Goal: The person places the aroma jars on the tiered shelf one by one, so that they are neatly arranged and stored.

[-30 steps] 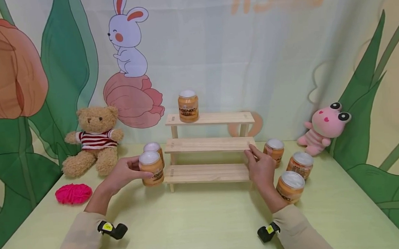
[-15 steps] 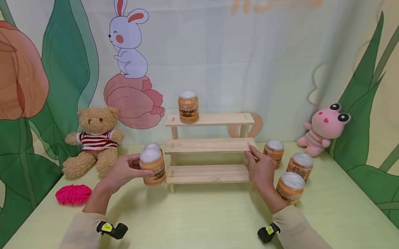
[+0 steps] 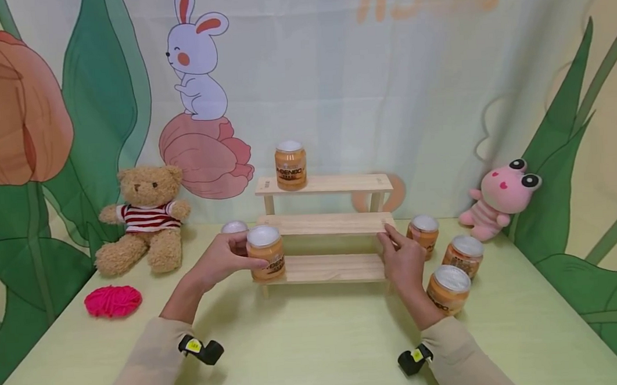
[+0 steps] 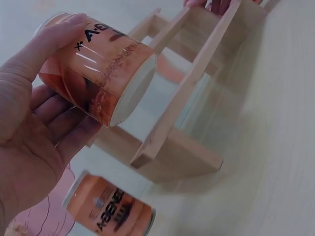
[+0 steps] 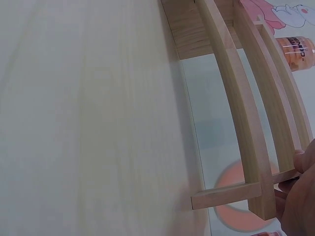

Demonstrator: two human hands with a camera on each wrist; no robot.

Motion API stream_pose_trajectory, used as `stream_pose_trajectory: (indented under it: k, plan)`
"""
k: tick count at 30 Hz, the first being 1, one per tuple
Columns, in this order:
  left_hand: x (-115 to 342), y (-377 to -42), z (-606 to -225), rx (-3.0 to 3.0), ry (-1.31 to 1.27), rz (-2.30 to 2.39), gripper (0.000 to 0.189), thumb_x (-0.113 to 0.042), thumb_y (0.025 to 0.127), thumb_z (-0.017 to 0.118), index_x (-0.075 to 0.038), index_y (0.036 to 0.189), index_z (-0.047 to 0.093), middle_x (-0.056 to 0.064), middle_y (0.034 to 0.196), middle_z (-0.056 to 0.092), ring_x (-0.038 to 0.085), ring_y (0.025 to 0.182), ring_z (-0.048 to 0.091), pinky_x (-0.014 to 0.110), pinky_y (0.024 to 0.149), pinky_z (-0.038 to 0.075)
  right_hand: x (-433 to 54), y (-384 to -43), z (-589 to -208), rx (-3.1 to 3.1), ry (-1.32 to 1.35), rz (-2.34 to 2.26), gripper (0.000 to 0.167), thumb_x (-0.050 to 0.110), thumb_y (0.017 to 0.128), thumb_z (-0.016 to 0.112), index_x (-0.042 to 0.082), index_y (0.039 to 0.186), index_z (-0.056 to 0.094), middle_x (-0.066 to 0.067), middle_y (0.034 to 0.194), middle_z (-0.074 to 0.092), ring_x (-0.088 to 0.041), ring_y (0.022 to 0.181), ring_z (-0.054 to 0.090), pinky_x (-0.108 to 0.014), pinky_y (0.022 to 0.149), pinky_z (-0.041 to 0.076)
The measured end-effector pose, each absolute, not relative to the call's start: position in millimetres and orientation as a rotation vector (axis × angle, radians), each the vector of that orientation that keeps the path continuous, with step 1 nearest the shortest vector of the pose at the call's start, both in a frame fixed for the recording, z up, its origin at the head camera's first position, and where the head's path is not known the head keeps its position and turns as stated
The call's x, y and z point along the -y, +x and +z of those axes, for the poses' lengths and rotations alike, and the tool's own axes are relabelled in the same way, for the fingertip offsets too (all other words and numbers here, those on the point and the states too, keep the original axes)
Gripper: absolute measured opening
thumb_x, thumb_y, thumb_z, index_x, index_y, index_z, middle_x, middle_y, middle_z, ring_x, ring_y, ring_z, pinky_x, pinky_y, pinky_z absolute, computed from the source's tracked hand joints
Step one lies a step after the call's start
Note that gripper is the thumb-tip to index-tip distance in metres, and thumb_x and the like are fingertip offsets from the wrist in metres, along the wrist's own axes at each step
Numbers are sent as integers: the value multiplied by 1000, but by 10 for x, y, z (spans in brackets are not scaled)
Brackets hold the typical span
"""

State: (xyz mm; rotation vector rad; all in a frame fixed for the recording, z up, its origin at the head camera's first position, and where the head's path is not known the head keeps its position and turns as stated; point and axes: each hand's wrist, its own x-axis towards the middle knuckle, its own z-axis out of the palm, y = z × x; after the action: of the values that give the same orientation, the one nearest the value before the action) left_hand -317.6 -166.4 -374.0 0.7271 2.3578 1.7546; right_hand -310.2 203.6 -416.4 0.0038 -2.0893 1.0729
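My left hand [image 3: 231, 256] grips an orange jar with a white lid [image 3: 266, 253] and holds it upright just over the left end of the bottom step of a three-step wooden rack [image 3: 324, 223]. In the left wrist view the fingers [image 4: 34, 118] wrap the jar [image 4: 98, 73] beside the rack's left end [image 4: 172, 123]. My right hand [image 3: 402, 258] holds the rack's right end, with its index finger along the middle step. One finger [image 5: 301, 196] shows at the rack's edge [image 5: 246, 113] in the right wrist view. Another jar [image 3: 291, 165] stands on the top step.
One jar [image 3: 234, 226] stands on the table behind my left hand, and three more [image 3: 448, 288] stand to the right of the rack. A teddy bear [image 3: 144, 215] and a pink yarn ball [image 3: 113, 300] are at the left, a pink frog plush [image 3: 499, 197] at the right.
My left hand has carried the jar to the right, from beside the rack to over the bottom step's left end. The right hand has stayed on the rack.
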Motion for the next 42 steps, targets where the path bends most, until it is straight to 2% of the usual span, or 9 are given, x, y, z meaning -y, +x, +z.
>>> stream_pose_trajectory:
  k: [8, 16, 19, 26, 34, 42]
  plan:
    - [1385, -3221, -3682, -2284, 819, 1798, 65, -12, 80, 86, -4, 138, 57, 14, 124, 66, 27, 110, 64, 38, 90, 54, -2041, -3110, -4160, 2079, 5, 1080, 30, 17, 92, 75, 3, 118, 73, -15, 96, 74, -28, 70, 72, -47, 68, 56]
    - [1207, -3225, -3637, -2243, 794, 1834, 68, -14, 79, 87, -10, 140, 57, 12, 128, 65, 28, 114, 62, 42, 93, 53, -2038, -3113, -4166, 2085, -6, 1073, 29, 17, 92, 75, 3, 117, 74, -14, 98, 74, -26, 72, 73, -43, 66, 57]
    - [1171, -3228, -3635, -2237, 788, 1836, 69, -14, 79, 87, -11, 141, 57, 11, 130, 64, 28, 114, 61, 41, 93, 52, -2032, -3109, -4165, 2092, -15, 1076, 29, 17, 92, 75, 4, 117, 74, -13, 98, 74, -25, 72, 73, -41, 64, 57]
    - [1093, -3241, -3628, -2231, 776, 1856, 69, -19, 78, 88, -17, 140, 59, 7, 127, 66, 26, 112, 63, 38, 90, 54, -2033, -3107, -4167, 2092, -13, 1094, 29, 16, 93, 74, 3, 119, 73, -15, 100, 74, -28, 80, 74, -46, 68, 58]
    - [956, -3278, -3605, -2152, 819, 1913, 62, -16, 79, 87, -12, 135, 62, 11, 121, 68, 27, 108, 64, 39, 90, 54, -2045, -3107, -4168, 2104, -15, 1093, 30, 17, 93, 73, 4, 120, 72, -15, 101, 74, -29, 83, 73, -48, 69, 58]
    - [727, -3333, -3493, -2169, 818, 1910, 61, -21, 81, 86, -15, 136, 61, 7, 120, 68, 26, 110, 64, 41, 92, 53, -2047, -3120, -4174, 2100, -7, 1087, 30, 18, 93, 74, 4, 120, 73, -16, 100, 74, -29, 82, 73, -48, 69, 58]
